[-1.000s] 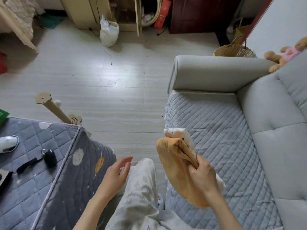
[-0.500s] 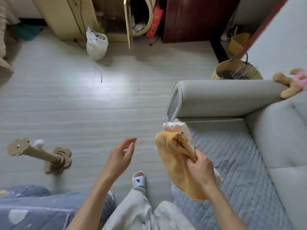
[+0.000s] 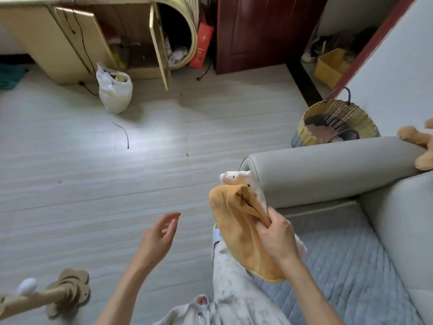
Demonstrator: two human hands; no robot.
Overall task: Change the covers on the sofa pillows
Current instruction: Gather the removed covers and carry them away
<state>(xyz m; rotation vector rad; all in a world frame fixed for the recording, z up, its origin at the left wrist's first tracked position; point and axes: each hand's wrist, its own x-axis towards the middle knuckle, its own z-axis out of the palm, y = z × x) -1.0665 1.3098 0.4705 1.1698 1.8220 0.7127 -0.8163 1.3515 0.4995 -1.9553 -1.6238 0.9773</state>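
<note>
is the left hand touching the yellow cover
Apart. The head view shows bare floor between the open left hand and the yellow cover, which the right hand grips.

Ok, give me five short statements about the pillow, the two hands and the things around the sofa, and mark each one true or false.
1. The right hand grips the orange cover. True.
2. The left hand holds the pillow. False: it is open in the air, apart from the pillow, holding nothing.
3. A white end of the pillow sticks out of the orange cover. True.
4. The wicker basket sits on the sofa seat. False: it stands on the floor beyond the sofa armrest.
5. The white plastic bag lies on the sofa. False: it is on the floor by the cabinet.
</note>
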